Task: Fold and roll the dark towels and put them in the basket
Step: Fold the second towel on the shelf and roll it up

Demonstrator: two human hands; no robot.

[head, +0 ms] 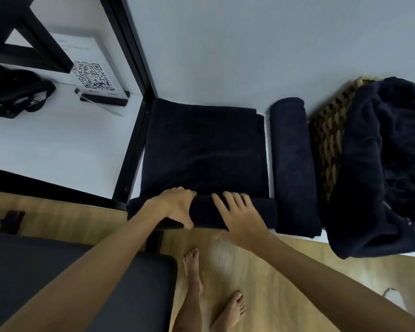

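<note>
A white table (pixel 225 56) runs along a pale wall, over a light wood-plank floor (pixel 261 279), with a black frame post (pixel 134 130) standing at its left. On the table a folded dark towel (pixel 201 144) lies flat, its near edge turned up into a low roll at the table's front lip. The left hand (pixel 175 207) grips that roll, fingers curled over the top and thumb below the front. The right hand (pixel 240 216) rests on the roll just beside it, fingers straight and slightly spread. Just right of the flat towel lies one finished rolled towel (pixel 292 164), long axis running away from the viewer. Beyond it stands a woven basket (pixel 328 144) in brown and tan, with a loose heap of dark cloth (pixel 388 164) draped over its rim and hanging past the table edge; pale lettering shows low on that cloth, too small to read. Count: one towel being rolled, one rolled, one heap whose number cannot be told. Left of the post, on a second white surface, a clear stand holds a sign (pixel 89 70) printed with a QR code; its text is blurred. A black bag (pixel 17 89) with straps sits beside it. A dark cushioned seat (pixel 82 283) fills the lower left, and two bare feet (pixel 230 310) stand on the floor.
</note>
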